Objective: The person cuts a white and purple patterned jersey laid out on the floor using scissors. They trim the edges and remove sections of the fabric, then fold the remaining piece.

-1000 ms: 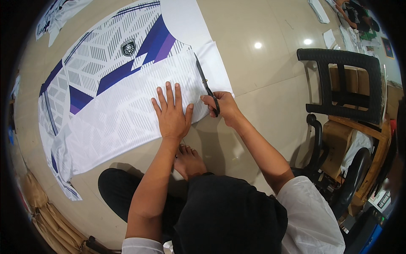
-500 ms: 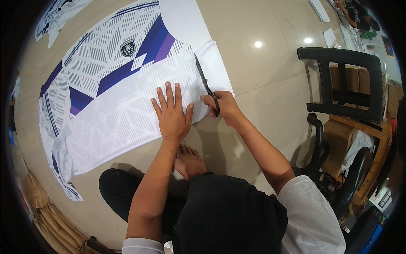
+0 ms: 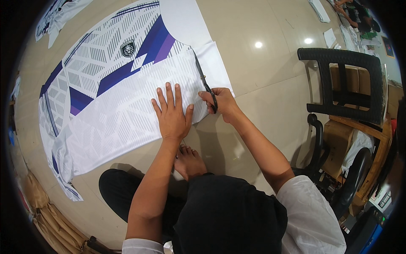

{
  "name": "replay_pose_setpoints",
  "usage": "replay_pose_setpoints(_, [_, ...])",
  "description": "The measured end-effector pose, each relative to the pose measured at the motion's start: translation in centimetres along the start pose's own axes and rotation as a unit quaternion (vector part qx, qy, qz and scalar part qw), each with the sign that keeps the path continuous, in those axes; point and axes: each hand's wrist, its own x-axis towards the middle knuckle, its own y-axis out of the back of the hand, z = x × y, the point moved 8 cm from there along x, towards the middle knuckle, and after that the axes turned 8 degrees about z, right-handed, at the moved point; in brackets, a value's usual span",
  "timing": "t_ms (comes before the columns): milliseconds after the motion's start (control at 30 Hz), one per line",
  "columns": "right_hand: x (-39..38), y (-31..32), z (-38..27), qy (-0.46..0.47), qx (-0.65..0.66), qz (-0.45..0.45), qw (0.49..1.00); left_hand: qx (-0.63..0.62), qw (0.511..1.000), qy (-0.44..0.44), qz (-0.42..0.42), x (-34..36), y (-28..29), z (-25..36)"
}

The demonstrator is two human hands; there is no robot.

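Left hand [image 3: 172, 120]: palm down, its fingers [image 3: 169, 95] spread and straight, lying flat on the cloth [image 3: 118, 116] and gripping nothing; the thumb stands apart, on the side toward the other hand.
Right hand [image 3: 224, 103]: fingers curled round the handles of the scissors [image 3: 204, 79], at the near right part of the cloth.
Scissors: reaching ahead of the right fingers and slightly leftward, the tip on the white fabric; how far the blades are parted, I cannot tell.
Cloth: under the left fingers and spreading far to their left and ahead; a pale layer, its pattern showing faintly, lies over the brighter printed part.
Crest [image 3: 128, 48]: dark, shield-shaped, ahead and left of the left fingers.
Purple band [image 3: 154, 40]: ahead of the left fingers, right of the crest.
Foot [image 3: 189, 163]: bare, on the floor [image 3: 262, 118], behind the left fingers, just beside the left forearm.
Chair [image 3: 374, 91]: black, well apart, right of the right fingers.
Box [image 3: 337, 144]: brown, below the chair's back, also right of them.
Second cloth [image 3: 63, 17]: white and dark, far ahead and left of the left fingers.
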Motion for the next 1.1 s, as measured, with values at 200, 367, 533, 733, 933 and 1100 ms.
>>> replay_pose_setpoints(200, [-0.4,0.1,-0.2,0.001,-0.018,0.001,1.000,0.003,1.000,0.004,-0.006,-0.1,0.0,-0.1])
replay_pose_setpoints(367, [-0.3,0.0,-0.4,0.010,-0.018,0.000,1.000,-0.001,1.000,0.003,-0.005,-0.1,0.0,-0.1])
replay_pose_setpoints(533, [0.3,-0.3,-0.9,0.015,-0.006,-0.002,1.000,-0.003,1.000,0.004,-0.004,-0.1,0.1,0.0])
replay_pose_setpoints(733, [0.6,-0.4,-0.7,0.009,0.016,-0.010,1.000,-0.004,1.000,0.004,-0.002,0.0,0.1,0.0])
replay_pose_setpoints(933, [0.5,-0.3,-0.6,0.014,0.015,-0.007,1.000,-0.008,1.000,0.004,-0.003,0.0,0.1,0.0])
replay_pose_setpoints(1100, [0.4,-0.2,-0.5,0.000,-0.005,-0.008,1.000,-0.008,1.000,0.003,-0.001,-0.1,0.1,-0.1])
